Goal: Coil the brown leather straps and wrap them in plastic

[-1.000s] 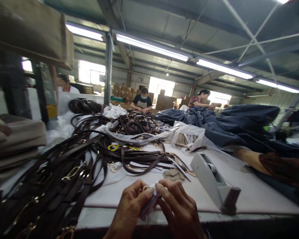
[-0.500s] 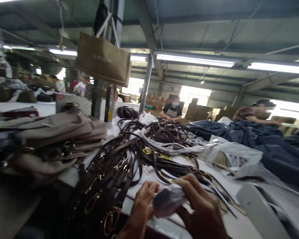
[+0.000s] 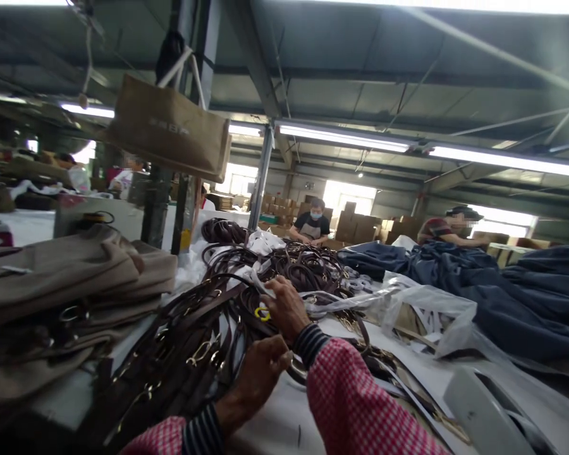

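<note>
Right hand (image 3: 284, 309) curled at leather straps (image 3: 189, 347); left hand (image 3: 258, 379) half-closed; grips unclear; jute tote (image 3: 168, 129) lettering unreadable.

Dark brown leather straps (image 3: 180, 341) here, smooth with a soft sheen, and the metal clasps (image 3: 201, 352) on them are glossy brass-gold! Thin clear plastic bag (image 3: 429, 309) to my right, crinkled and shiny. Matt beige fabric (image 3: 61, 272) piled on my left, dull navy cloth (image 3: 497, 303) across the way. Overhead, a rough woven jute tote (image 3: 168, 129). And my own sleeve (image 3: 360, 398): matt checked cotton-like cloth.
</note>
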### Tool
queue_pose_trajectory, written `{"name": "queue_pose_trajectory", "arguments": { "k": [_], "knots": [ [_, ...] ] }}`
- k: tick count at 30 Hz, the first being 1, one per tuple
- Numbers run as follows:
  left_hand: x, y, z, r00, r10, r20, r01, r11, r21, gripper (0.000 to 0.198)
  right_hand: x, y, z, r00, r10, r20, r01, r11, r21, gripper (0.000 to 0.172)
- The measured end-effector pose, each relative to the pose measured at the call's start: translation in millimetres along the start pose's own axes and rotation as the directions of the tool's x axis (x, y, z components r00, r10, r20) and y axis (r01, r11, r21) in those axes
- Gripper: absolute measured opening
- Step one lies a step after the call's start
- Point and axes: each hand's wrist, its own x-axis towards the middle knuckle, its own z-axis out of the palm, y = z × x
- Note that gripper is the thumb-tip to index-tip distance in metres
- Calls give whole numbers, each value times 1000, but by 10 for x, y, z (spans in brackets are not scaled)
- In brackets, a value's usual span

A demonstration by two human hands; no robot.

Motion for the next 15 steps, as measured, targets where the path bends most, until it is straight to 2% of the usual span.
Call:
{"name": "queue_pose_trajectory", "arguments": {
  "k": [3, 6, 8, 9, 12, 13, 15],
  "knots": [
    [57, -32, -10, 999, 38, -5, -37, 991, 128, 19, 307, 649, 241, 991, 121, 53, -116, 989, -87, 30],
    [67, -63, 21, 989, 140, -43, -125, 958, 257, 15, 395, 933, 515, 978, 181, 107, -166, 977, -137, 27],
    [80, -109, -2, 955, 285, -84, -235, 898, 371, 12, 380, 935, 605, 976, 180, 118, -161, 974, -156, 16],
    [93, -141, -31, 921, 372, -115, -290, 854, 432, 15, 352, 898, 609, 980, 163, 118, -143, 977, -161, 14],
    [161, -234, -171, 791, 580, -196, -375, 712, 594, 49, 147, 713, 462, 991, 31, 128, -12, 989, -145, 14],
    [185, -251, -228, 764, 613, -200, -376, 676, 634, 59, 30, 642, 374, 990, -24, 138, 43, 990, -136, 12],
    [219, -240, -340, 768, 624, -146, -385, 631, 673, 63, -265, 509, 173, 979, -140, 149, 156, 982, -103, 9]
  ]
}}
